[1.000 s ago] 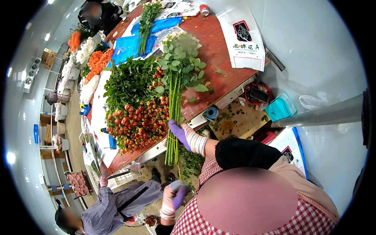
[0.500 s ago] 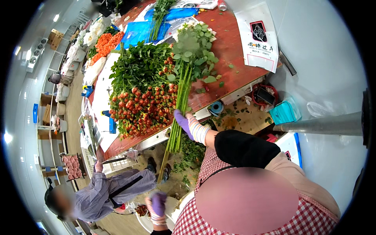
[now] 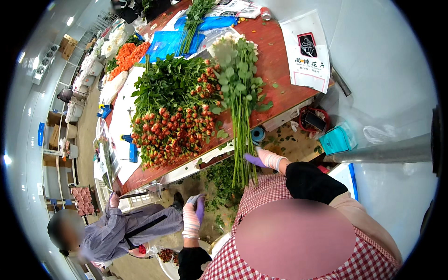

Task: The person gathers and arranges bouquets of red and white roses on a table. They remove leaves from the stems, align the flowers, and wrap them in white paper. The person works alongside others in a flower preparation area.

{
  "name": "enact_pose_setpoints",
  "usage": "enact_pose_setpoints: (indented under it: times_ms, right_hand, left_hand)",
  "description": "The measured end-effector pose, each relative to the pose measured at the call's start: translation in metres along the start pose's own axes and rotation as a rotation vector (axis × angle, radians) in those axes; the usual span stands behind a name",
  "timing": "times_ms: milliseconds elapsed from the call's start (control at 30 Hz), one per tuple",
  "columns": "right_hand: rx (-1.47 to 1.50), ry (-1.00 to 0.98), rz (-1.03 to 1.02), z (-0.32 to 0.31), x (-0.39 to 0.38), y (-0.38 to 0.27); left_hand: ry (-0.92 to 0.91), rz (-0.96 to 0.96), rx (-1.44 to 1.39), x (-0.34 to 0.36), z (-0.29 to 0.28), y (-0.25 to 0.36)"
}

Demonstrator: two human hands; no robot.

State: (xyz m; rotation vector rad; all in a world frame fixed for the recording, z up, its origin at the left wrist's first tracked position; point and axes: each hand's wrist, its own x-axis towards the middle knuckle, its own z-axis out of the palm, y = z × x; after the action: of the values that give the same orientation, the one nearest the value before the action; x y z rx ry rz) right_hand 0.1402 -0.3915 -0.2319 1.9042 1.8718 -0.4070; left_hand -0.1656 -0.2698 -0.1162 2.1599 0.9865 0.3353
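Observation:
A bunch of white-flowered stems (image 3: 240, 126) lies at the table's right part, leaves on the tabletop, its long green stems jutting over the near edge. My right hand (image 3: 265, 159), in a striped glove with purple fingers, is beside the stem ends, fingers stretched out and touching or nearly touching them. Lower left, away from the table, my left hand (image 3: 193, 215) is raised in a matching glove, fingers extended and holding nothing visible. Left of the white bunch rests a large pile of orange-red roses (image 3: 172, 126) with dark green leaves.
The red table (image 3: 268, 60) carries blue sheets (image 3: 168, 44), another green bunch (image 3: 191, 30) and a can (image 3: 265, 13). Below are a blue tape roll (image 3: 257, 134), a red basket (image 3: 302, 119) and fallen leaves (image 3: 221, 179). A co-worker (image 3: 130, 228) stands at the left.
My right hand has loosened from the stems and shifted right. The white bunch now lies farther right, its stems spread. My left hand has risen and its fingers have straightened.

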Motion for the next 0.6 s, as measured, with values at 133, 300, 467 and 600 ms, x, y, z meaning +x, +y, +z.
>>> enact_pose_setpoints:
  times_ms: [133,300,467,600]
  right_hand:
    - [1.491,0.059,0.527,0.051,-0.023,0.017]
    - [2.230,0.110,0.656,0.041,-0.070,0.038]
    - [2.184,0.257,0.564,0.070,-0.090,0.033]
    - [2.165,0.296,0.678,0.093,-0.103,0.023]
  left_hand:
    - [-0.109,-0.015,-0.165,0.034,0.019,0.040]
    - [-0.198,-0.239,-0.473,0.056,0.033,0.057]
    - [-0.535,0.012,-0.057,0.090,0.050,0.057]
    - [-0.691,0.534,0.550,0.164,0.082,0.166]
